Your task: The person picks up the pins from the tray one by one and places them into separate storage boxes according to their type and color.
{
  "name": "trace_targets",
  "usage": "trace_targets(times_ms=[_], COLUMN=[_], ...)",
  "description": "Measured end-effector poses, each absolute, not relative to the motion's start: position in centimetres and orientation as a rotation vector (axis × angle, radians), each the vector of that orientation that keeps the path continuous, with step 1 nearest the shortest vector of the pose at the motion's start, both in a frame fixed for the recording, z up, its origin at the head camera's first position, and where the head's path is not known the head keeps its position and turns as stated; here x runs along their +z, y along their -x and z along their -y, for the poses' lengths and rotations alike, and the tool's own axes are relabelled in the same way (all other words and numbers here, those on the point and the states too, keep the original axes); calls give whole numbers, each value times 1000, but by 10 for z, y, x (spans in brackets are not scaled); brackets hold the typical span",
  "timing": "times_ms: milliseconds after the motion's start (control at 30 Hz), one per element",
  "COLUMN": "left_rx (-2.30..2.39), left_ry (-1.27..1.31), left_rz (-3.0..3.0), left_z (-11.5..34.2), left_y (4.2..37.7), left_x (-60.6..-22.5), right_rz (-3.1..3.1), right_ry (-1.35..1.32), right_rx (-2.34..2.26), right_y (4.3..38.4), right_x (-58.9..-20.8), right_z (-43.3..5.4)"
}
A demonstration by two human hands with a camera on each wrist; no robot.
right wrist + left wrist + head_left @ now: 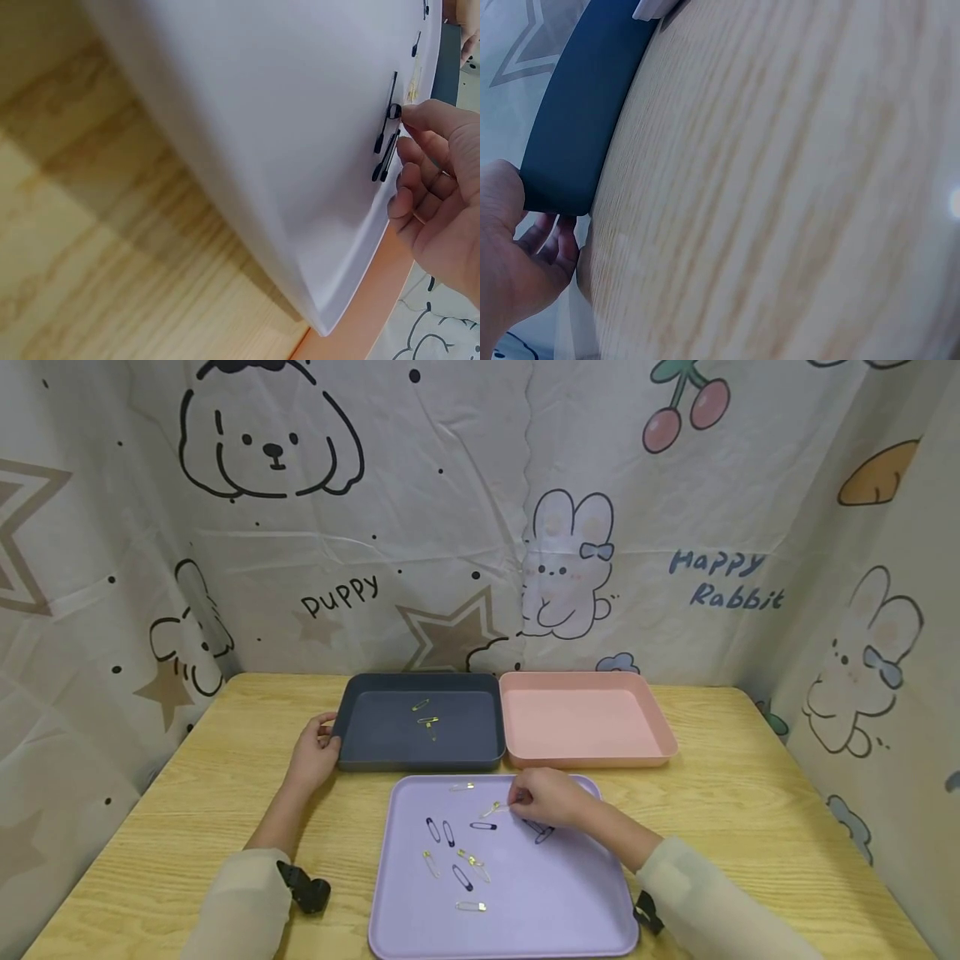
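Observation:
My left hand (313, 755) rests with relaxed fingers against the left end of a dark blue tray (420, 763). Several gold safety pins (428, 721) lie in that tray. Over the far right part of a lilac tray (555, 914), my right hand (551, 797) pinches a black safety pin (394, 111) between thumb and forefinger. Other black pins (385, 161) lie just under that hand, partly hidden in the head view. Gold pins (493, 810) sit left of its fingertips. More gold pins (474, 862) and black ones (462, 877) are scattered over the lilac tray.
A pink tray (588, 720) stands against the dark blue one on its right, behind the lilac tray. All three trays are on a wood-grain table (720, 827). A printed curtain (450, 527) hangs behind the table and along both sides.

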State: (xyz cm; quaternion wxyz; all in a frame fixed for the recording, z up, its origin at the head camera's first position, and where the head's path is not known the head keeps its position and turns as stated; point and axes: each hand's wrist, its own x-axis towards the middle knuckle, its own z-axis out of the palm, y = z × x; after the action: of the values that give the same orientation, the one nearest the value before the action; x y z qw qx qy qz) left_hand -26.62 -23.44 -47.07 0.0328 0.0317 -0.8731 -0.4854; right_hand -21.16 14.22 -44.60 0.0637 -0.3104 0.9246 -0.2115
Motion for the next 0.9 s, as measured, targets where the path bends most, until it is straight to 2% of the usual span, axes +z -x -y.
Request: trace_targets(times_ms=[900], left_rx=[-1511], left_ry=[-113], left_rz=[2669], left_z=[233], left_y=[266], left_x=[-468], right_rz=[-2652], right_ry=[798], right_rx=[-790], right_y=[211], right_x=[-438], right_z=[-148])
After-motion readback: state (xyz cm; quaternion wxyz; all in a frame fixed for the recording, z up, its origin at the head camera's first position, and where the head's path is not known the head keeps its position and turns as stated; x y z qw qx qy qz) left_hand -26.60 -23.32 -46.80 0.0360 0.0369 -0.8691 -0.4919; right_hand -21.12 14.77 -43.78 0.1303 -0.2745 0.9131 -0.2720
